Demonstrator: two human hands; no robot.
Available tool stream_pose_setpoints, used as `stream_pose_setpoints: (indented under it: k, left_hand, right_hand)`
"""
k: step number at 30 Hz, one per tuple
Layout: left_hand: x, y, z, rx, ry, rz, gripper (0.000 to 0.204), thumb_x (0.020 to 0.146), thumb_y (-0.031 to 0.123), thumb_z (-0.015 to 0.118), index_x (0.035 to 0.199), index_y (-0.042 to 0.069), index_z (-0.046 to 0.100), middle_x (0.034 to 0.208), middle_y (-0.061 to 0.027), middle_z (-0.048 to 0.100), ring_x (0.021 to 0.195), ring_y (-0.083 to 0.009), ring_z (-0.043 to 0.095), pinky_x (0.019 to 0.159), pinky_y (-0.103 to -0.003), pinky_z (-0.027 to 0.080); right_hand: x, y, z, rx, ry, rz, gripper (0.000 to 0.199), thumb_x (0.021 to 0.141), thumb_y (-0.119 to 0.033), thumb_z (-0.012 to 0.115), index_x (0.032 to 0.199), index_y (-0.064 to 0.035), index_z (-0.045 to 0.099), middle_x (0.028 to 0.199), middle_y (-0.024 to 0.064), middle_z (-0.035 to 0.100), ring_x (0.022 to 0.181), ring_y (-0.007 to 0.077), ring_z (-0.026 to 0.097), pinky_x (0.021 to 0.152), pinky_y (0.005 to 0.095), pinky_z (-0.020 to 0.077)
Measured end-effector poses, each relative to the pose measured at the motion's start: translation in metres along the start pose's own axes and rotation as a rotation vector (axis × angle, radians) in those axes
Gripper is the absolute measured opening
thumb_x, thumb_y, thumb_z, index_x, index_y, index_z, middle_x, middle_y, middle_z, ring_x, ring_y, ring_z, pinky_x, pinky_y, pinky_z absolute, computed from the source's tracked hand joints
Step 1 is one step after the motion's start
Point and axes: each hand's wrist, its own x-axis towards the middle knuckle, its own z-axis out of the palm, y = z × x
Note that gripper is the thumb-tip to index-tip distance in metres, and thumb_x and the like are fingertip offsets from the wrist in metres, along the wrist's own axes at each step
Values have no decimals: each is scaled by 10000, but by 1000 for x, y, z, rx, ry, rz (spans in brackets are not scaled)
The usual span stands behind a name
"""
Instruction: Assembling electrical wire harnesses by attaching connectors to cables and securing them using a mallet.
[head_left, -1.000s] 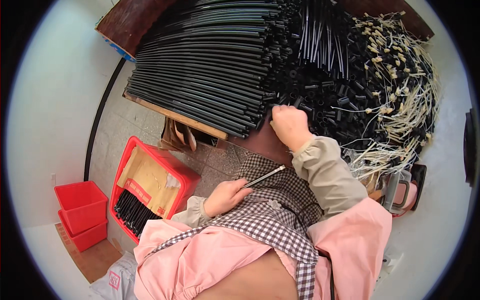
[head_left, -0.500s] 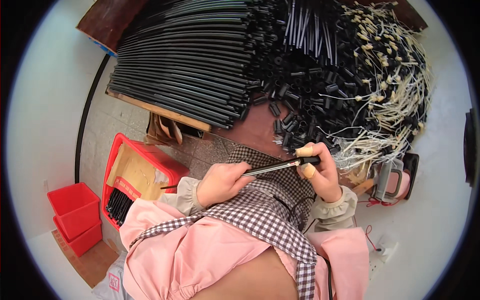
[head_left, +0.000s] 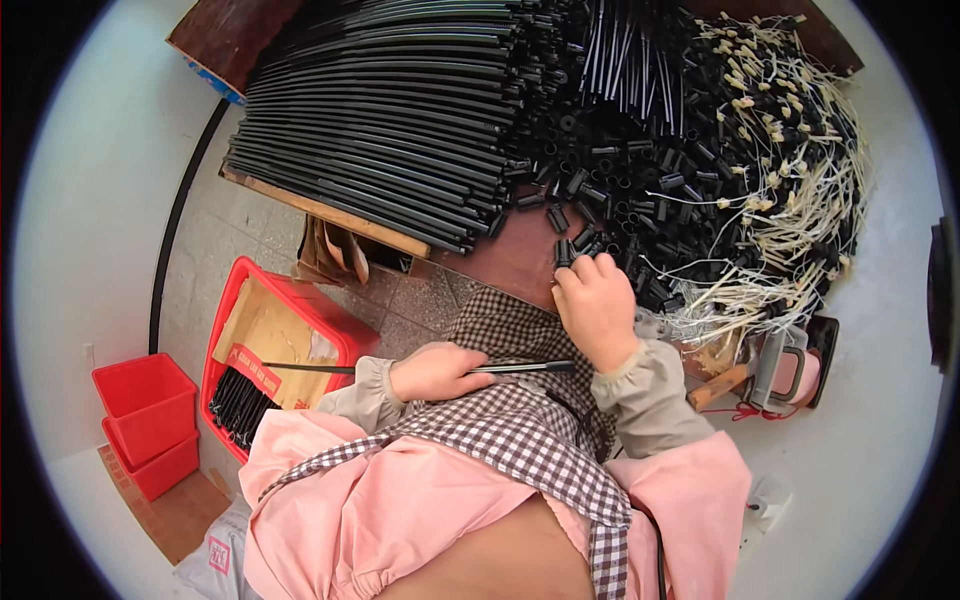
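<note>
My left hand [head_left: 437, 372] is wrapped round a long thin black rod [head_left: 530, 368], held roughly level above my checked apron. One end of the rod reaches left over the red bin; its thicker end points right. At the near edge of the table, my right hand [head_left: 597, 308] is palm down with the fingers bent and drawn together. Its fingertips are beside some short black sleeves [head_left: 563, 252], and whatever they pinch is hidden. More black sleeves [head_left: 650, 215] lie heaped beyond this hand.
Long black rods [head_left: 370, 150] lie in rows at the far left of the table [head_left: 500, 255]. White wires with cream connectors [head_left: 780, 220] pile up at the right. A red bin [head_left: 340, 318] holding cardboard and black parts stands left, near stacked red boxes [head_left: 150, 410].
My right hand has let go of the rod's thicker end and moved forward to the table edge. My left hand still holds the rod, now more level.
</note>
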Motion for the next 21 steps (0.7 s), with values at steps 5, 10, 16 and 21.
stream_pose_setpoints:
  k: [5, 10, 16, 21]
  left_hand:
    - [-2, 3, 7, 24, 43, -14, 320, 889, 355, 529, 849, 40, 564, 703, -212, 589, 667, -402, 579, 593, -485, 446]
    - [12, 36, -5, 22, 213, 14, 274, 884, 326, 534, 841, 56, 551, 682, -197, 586, 651, -386, 580, 570, -480, 446]
    - [67, 76, -9, 304, 448, 149, 230, 877, 300, 540, 823, 76, 535, 649, -166, 589, 599, -349, 583, 526, -461, 452]
    - [103, 84, -8, 373, 342, 136, 217, 879, 294, 543, 813, 88, 524, 604, -139, 589, 554, -327, 589, 482, -439, 452]
  right_hand:
    - [6, 7, 18, -293, -103, -64, 61, 764, -88, 612, 817, -63, 597, 755, 68, 532, 706, 251, 520, 604, 338, 448]
    - [-8, 38, -13, 50, 201, 157, 60, 820, -96, 591, 868, -71, 564, 749, 72, 551, 652, 216, 562, 533, 303, 454]
    - [-69, 77, -52, 502, 234, 780, 59, 913, -74, 493, 951, -45, 529, 673, 11, 532, 534, 89, 523, 473, 227, 406]
    - [-94, 72, -58, 910, 245, 964, 88, 934, -77, 467, 1005, -49, 513, 686, -27, 504, 533, 32, 455, 466, 179, 341]
